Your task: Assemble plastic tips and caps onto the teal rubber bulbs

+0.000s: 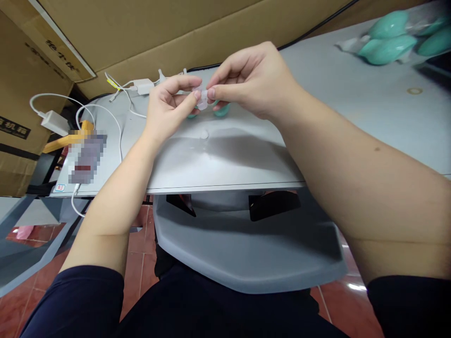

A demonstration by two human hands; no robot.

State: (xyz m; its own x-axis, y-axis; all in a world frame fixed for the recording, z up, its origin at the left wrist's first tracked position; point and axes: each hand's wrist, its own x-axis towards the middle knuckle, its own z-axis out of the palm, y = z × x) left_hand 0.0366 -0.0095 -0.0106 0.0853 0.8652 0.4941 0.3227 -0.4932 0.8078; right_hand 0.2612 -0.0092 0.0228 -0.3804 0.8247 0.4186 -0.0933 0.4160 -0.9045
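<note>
Above the grey tabletop both hands meet at a small translucent plastic piece. My left hand pinches it between thumb and fingers from the left. From the right, my right hand closes thumb and forefinger on its edge. Partly hidden behind the fingers are small teal parts, on or just above the table. A small clear round bit lies on the tabletop below the hands. What exactly the translucent piece is I cannot make out.
Teal rounded objects in clear wrapping lie at the back right. White cables with a charger and a pixelated phone-like slab are at the left. Cardboard stands along the back edge. Below the front edge is a grey plastic chair.
</note>
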